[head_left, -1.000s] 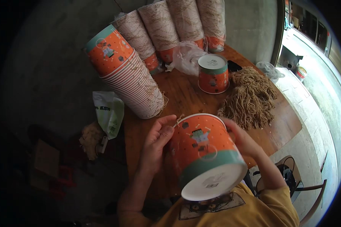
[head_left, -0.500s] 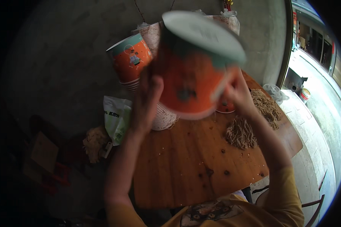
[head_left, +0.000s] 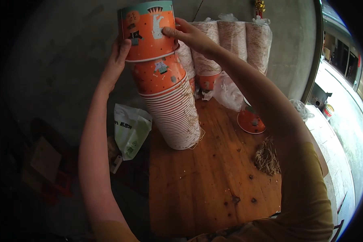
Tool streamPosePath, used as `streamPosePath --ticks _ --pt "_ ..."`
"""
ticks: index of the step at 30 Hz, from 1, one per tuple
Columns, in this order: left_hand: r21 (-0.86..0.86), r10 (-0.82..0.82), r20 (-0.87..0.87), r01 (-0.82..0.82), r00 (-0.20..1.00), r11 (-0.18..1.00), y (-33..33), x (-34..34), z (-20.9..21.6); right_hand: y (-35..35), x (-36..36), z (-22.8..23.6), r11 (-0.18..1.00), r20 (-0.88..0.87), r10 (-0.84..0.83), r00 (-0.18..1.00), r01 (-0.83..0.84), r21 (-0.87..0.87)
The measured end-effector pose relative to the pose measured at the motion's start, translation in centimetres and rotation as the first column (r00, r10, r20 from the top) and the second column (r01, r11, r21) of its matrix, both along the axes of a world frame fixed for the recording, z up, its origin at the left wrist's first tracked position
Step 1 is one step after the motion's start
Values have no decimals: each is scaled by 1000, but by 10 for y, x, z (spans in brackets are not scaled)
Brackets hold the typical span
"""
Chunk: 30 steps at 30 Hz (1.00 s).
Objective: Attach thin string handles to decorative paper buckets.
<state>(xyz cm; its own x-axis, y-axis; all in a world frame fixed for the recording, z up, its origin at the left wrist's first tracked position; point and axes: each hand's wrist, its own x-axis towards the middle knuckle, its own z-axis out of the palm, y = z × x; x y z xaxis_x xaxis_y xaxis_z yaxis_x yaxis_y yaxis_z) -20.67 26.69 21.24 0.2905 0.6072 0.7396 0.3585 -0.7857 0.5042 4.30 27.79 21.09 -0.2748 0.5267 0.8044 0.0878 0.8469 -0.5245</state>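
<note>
From the head view I see the left edge of the table (head_left: 201, 189) near the foot of the leaning stack (head_left: 171, 117), wood spreading rightward. At the stack's upper end, left hand (head_left: 117, 58) and right hand (head_left: 184, 35) clasp an orange tub (head_left: 149, 40), rim down, axis nearly upright, hiding the stack's top.

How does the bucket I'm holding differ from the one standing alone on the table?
The held bucket is between your left hand and right hand, over the stack; the table bucket stands on the table. The held bucket shows nearly whole; your right arm partly hides the table bucket. Both are orange and teal, rim down.
</note>
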Motion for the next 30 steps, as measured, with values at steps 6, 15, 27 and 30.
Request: streamPosePath --ticks 6,15,27,30 --pt "-75 -45 46 48 998 996 18 -11 -58 14 -7 -37 988 97 -23 995 37 -150" --pt "-136 45 167 -22 985 990 -9 24 -107 -10 -2 -76 964 106 -14 994 42 -264" --pt "-219 196 315 -130 929 967 -87 -5 -231 -76 206 -154 559 920 -358 158 826 76" --pt "-392 61 384 103 921 914 -115 39 -275 -69 235 -205 464 887 -399 231 886 -23"
